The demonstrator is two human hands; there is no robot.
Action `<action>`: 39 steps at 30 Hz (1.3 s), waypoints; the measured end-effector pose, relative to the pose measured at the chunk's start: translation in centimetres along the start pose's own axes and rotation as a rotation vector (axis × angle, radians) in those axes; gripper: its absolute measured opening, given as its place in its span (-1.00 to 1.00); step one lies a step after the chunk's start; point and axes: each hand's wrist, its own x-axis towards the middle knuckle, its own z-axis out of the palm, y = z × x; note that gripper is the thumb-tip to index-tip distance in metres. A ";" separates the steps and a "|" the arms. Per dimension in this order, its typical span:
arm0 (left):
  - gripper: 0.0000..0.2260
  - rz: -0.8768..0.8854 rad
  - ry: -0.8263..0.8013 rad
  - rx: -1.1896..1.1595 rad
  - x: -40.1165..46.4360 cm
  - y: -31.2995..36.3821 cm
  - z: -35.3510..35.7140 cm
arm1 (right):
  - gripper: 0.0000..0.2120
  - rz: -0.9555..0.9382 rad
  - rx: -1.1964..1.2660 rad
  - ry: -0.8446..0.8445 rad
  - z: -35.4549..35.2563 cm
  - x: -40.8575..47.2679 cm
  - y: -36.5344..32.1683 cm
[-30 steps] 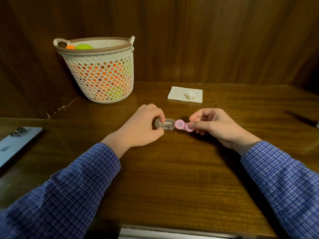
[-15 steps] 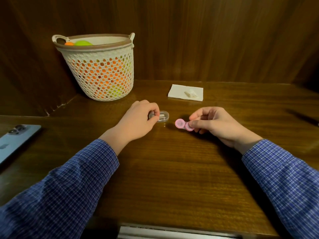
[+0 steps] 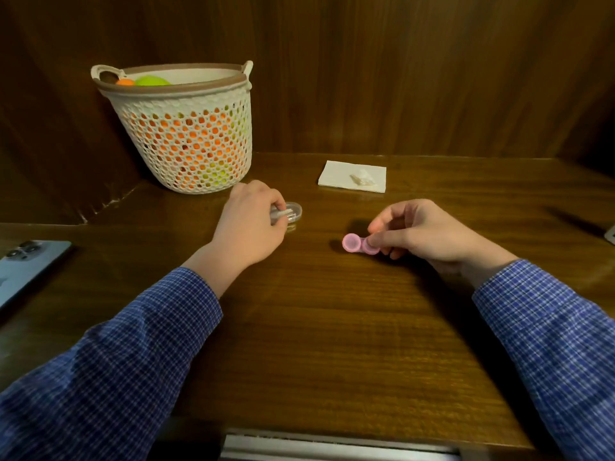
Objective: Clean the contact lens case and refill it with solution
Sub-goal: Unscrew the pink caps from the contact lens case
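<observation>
Head view: left hand [image 3: 248,224] grips a clear box [image 3: 290,212] mid-frame; right hand [image 3: 421,231] pinches the pink case [image 3: 360,243]. A loose pinch could drop the case onto the surface [image 3: 332,327].

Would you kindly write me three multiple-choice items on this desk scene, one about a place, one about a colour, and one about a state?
1. Where does the white napkin lie?
A. inside the basket
B. on the desk beyond the right hand
C. under the phone

2. What colour is the contact lens case?
A. pink
B. green
C. black

3. What is the left hand doing?
A. lying flat and empty
B. pointing at the wall
C. gripping a clear plastic container

Answers:
1 B: the napkin sits flat on the desk, farther from the person than the right hand and to the right of the basket.
2 A: both round cups showing at the right hand's fingertips are pink.
3 C: its fingers curl round the clear plastic container, low over the desk.
</observation>
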 end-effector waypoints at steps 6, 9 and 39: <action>-0.79 0.245 -0.154 -0.376 -2.5 4.8 0.3 | -0.87 0.053 -0.137 -0.027 -2.4 -1.3 0.5; -0.80 0.369 -0.259 -0.379 -2.9 7.2 1.9 | -0.93 -0.009 -0.202 -0.033 -2.5 -1.5 0.6; -0.87 0.309 -0.308 -0.466 -1.9 6.9 2.4 | -0.81 -0.353 -0.619 0.009 0.0 -1.7 1.7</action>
